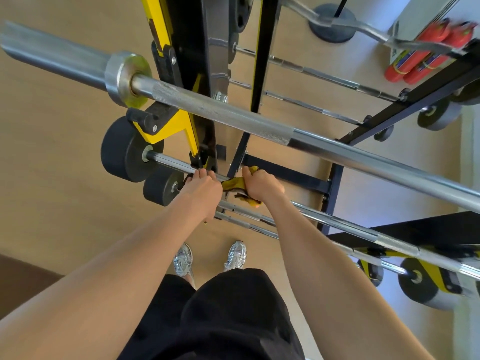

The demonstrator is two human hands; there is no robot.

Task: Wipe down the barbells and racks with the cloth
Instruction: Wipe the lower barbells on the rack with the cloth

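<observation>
- head view, looking straight down: the step in hand appears to be wiping the thin chrome barbell [166, 161] that rests low on the yellow and black steel rack [179, 124].
- the crumpled yellow cloth [235, 183] is bunched round this bar, between the two hands and under the right one.
- the right hand [262, 187] has its fingers curled tight over the cloth and the bar beneath it.
- the left hand [201, 189] sits just beside the cloth, fingers curled over the bare bar, seemingly steadying it.
- judging from this, the next move calls for sliding the cloth along the shaft, keeping the grip closed and the bar from rolling; most of this bar, to the right, looks yet to be covered.
- the thick knurled steel barbell [233, 114] runs across above the hands and nearer the camera; any lift of the arms would meet it.
- the round black weight plates [122, 149] cap the bar's left end and limit travel that way; a smaller plate sits near the left hand.
- two slimmer chrome bars [244, 213] lie close beneath the wrists.
- the black steel cross frame [285, 174] stands just behind the right hand.
- further off: a bent chrome curl bar [363, 28] and blurred red cylinders [426, 53].
</observation>
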